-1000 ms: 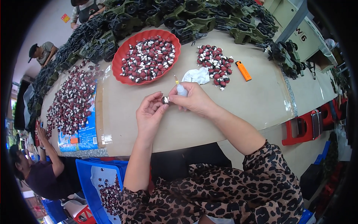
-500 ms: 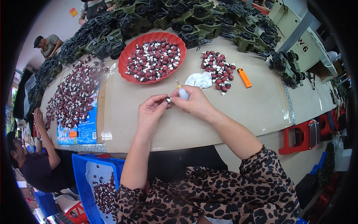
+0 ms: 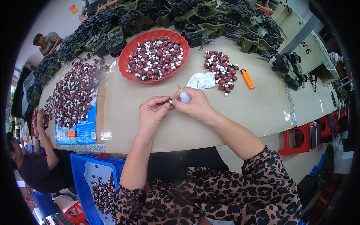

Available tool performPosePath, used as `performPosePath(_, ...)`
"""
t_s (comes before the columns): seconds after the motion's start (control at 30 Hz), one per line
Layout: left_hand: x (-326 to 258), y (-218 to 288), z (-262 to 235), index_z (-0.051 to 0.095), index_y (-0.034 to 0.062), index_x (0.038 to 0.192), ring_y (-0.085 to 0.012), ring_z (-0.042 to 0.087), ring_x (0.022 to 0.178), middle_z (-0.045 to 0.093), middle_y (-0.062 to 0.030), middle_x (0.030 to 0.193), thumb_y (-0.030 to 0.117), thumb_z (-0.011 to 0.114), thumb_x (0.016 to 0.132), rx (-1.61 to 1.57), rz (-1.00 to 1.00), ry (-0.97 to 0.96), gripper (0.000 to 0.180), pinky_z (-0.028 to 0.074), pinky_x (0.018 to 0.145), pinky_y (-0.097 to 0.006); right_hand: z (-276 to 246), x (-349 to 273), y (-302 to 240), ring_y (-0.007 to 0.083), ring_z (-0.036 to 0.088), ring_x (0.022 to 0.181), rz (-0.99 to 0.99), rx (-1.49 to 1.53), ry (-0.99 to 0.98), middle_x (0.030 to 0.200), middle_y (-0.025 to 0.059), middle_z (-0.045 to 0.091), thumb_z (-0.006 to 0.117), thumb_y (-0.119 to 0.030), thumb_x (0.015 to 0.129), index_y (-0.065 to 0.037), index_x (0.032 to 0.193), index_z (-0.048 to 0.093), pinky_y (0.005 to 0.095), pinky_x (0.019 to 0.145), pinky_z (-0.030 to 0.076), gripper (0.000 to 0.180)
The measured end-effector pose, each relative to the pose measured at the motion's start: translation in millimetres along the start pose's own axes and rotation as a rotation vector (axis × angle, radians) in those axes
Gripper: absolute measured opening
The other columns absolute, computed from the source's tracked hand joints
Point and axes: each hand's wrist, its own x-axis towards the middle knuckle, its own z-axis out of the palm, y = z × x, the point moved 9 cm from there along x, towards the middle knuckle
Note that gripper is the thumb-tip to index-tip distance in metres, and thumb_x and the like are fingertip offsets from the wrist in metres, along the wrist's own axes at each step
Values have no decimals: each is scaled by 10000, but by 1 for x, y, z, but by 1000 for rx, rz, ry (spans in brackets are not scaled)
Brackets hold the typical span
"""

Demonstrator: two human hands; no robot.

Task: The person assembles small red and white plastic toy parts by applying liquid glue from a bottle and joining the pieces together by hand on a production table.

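Note:
My left hand (image 3: pixel 152 112) pinches a tiny toy part (image 3: pixel 170 101) between thumb and fingertips over the table's near middle. My right hand (image 3: pixel 195 105) touches the same part and also grips a small white squeeze bottle (image 3: pixel 184 96) with a thin nozzle pointing up and left. Both hands meet just above the beige tabletop (image 3: pixel 258 108). A red round tray (image 3: pixel 129 71) heaped with dark red and white small parts lies beyond the hands. A smaller pile of the same parts (image 3: pixel 222 70) sits to the right of it, beside a crumpled white cloth (image 3: pixel 200 80).
An orange lighter (image 3: pixel 247 78) lies right of the small pile. A big spread of red and white parts (image 3: pixel 75 93) covers the left. Green toy vehicles (image 3: pixel 210 18) line the far edge. A blue crate (image 3: pixel 90 180) stands below the table. Another person (image 3: pixel 33 165) sits at left.
The hands stay joined on the small part and bottle. The view has shifted slightly, so the table and tray sit a little lower in the picture.

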Motion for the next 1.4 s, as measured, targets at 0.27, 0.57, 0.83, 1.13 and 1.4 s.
performPosePath(0.27,-3,-6,-4,535,-35,919,-126,572,655,586,-84,780,-5,538,761,54,-115,60,161,470,619,-222,-12,0,-7,66,518,569,-15,-93,86,664,14,562,611,-162,728,-11,821,563,189,493,410,184)
performPosePath(0.57,25,46,-1,501,-55,992,-101,547,670,571,-73,782,12,545,764,122,42,280,241,459,589,-208,-20,-4,4,36,454,462,169,116,140,577,-38,481,600,-197,756,-92,781,498,168,391,345,148)
performPosePath(0.83,23,99,-102,538,46,981,-185,551,739,547,-81,898,25,537,727,1202,351,543,254,443,624,-287,-20,-1,0,32,450,459,155,88,133,568,-33,479,595,-188,755,-90,779,498,170,390,341,140)
performPosePath(1.13,-27,135,-210,552,76,926,-278,518,818,529,-106,859,159,605,705,1809,-17,966,242,435,663,-370,-15,0,4,41,461,492,203,49,81,610,-25,484,608,-220,740,-72,782,503,177,419,348,186)
performPosePath(1.4,-34,136,-187,558,54,910,-301,519,767,532,-123,834,161,576,722,1763,199,961,218,434,646,-394,-15,-4,4,45,454,482,199,39,80,590,-30,472,602,-202,742,-67,784,507,182,413,343,170)
